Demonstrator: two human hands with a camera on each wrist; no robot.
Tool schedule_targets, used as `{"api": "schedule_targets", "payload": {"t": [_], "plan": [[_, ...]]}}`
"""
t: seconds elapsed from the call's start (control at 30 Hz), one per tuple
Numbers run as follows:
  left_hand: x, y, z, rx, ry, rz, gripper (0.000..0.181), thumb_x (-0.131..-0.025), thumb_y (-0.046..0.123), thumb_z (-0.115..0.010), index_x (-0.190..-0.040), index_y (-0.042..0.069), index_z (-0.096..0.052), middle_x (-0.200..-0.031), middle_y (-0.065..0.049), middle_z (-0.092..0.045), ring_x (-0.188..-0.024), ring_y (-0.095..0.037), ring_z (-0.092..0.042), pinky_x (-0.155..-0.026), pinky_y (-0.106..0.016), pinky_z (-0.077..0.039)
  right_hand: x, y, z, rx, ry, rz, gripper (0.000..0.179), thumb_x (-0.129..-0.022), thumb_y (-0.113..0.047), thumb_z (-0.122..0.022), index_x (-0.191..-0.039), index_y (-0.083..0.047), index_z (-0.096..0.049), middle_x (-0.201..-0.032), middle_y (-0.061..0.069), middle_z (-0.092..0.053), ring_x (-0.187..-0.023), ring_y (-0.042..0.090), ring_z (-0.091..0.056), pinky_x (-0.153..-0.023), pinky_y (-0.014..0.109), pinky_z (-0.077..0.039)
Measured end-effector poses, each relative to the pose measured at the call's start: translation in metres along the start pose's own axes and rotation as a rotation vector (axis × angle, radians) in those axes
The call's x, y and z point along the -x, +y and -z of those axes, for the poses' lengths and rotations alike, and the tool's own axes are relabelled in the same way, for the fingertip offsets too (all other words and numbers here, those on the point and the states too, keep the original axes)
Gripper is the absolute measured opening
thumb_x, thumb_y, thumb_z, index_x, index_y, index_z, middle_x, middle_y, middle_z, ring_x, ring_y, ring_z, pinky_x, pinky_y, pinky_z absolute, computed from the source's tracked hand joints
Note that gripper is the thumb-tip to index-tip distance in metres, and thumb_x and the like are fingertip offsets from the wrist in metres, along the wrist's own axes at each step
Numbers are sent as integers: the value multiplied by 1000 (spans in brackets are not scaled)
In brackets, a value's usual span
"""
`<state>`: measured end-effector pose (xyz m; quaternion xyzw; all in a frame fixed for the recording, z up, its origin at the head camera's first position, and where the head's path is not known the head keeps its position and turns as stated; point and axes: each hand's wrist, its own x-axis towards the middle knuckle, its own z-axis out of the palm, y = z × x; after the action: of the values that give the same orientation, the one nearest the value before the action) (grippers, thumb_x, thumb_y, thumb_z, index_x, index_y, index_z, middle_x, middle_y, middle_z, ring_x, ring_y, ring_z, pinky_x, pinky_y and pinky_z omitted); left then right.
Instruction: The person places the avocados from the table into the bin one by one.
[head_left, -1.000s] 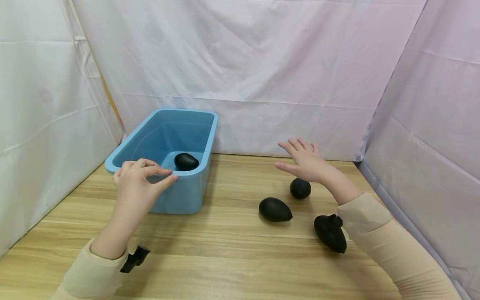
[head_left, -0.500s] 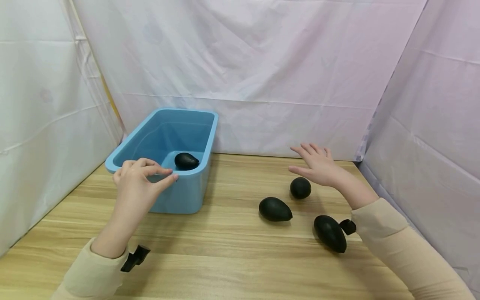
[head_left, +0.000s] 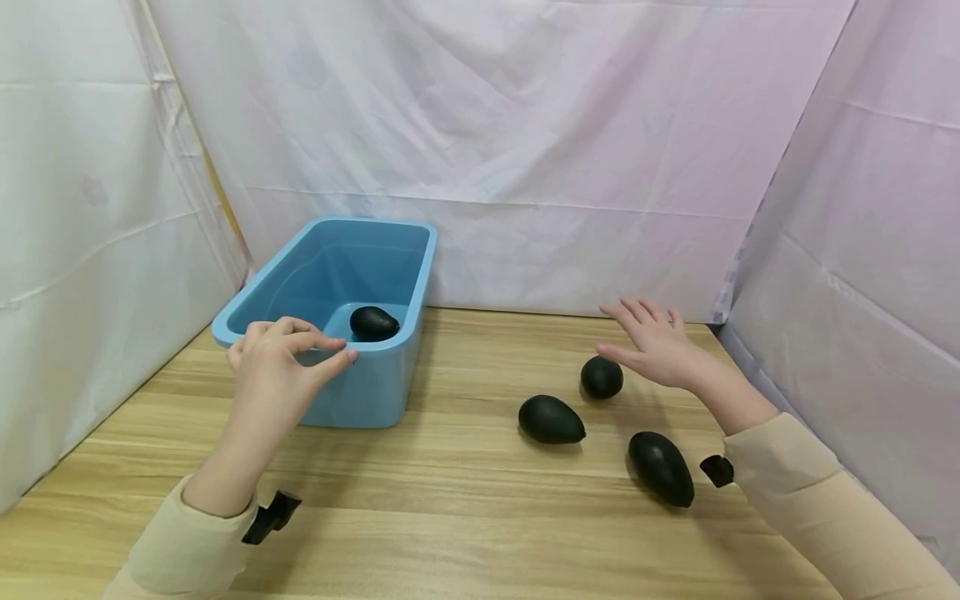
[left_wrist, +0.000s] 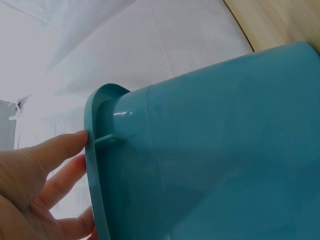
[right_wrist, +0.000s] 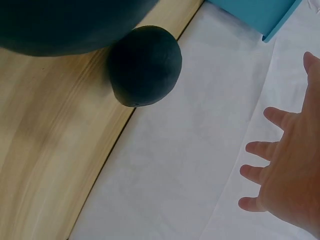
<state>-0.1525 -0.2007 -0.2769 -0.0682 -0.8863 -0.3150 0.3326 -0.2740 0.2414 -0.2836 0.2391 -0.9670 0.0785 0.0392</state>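
Over on the left, the left hand (head_left: 273, 358) has its grip pinched on the rim of the blue plastic tub (head_left: 360, 392), at the near edge, fingertips and thumb close together. Inside the tub, one dark avocado (head_left: 372, 323) lies on the floor by the near right corner.

Across to the right hand (head_left: 660, 346), and that grip is wide, holding nothing, fingers spread and palm turned down. It hangs in the air near the round dark avocado (head_left: 602, 379), the thumb overlapping its top in the head view, yet the right wrist view shows a gap between them.

Two more on the wooden desk (head_left: 450, 517): a pear-shaped avocado (head_left: 551, 419), lying nearer the tub with its narrow end pointing right, and an elongated avocado (head_left: 661, 468) close to the right sleeve (head_left: 832, 508). White cloth (head_left: 525, 125) hangs behind it all.
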Motion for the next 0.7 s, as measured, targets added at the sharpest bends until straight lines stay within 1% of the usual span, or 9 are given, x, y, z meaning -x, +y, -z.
{"api": "schedule_targets", "payload": {"t": [0.17, 0.37, 0.5, 0.7], "plan": [[0, 0, -1, 0, 3, -3, 20, -69, 23, -78, -82, 8, -74, -87, -5, -57, -93, -31, -38, -85, -59, -13, 4, 7, -5, -10, -5, -7, 74, -84, -63, -40, -143, -23, -22, -148, 13, -8, -132, 36, -3, -94, 64, 3], [0, 0, -2, -3, -3, -1, 20, -69, 24, -79, -82, 9, -74, -88, -5, -57, -94, -31, -38, -85, -60, -13, 8, 15, -10, -17, 4, -2, 71, -85, -61, -41, -143, -24, -21, -148, 14, -6, -132, 37, -6, -94, 63, -2], [-1, -1, -2, -8, -4, 0, 20, -69, 25, -78, -82, 9, -74, -89, -5, -57, -95, -31, -38, -86, -60, -12, 10, 20, -17, -40, 12, -1, 69, -86, -58, -42, -143, -22, -23, -148, 14, -7, -132, 36, -7, -94, 62, -4], [0, -1, -2, -4, 0, -1, 20, -69, 24, -79, -82, 9, -74, -88, -5, -57, -94, -31, -38, -85, -60, -12, 12, 28, -26, -83, 2, -6, 69, -88, -54, -44, -142, -18, -25, -148, 14, -4, -132, 36, -7, -94, 62, -2]]}}
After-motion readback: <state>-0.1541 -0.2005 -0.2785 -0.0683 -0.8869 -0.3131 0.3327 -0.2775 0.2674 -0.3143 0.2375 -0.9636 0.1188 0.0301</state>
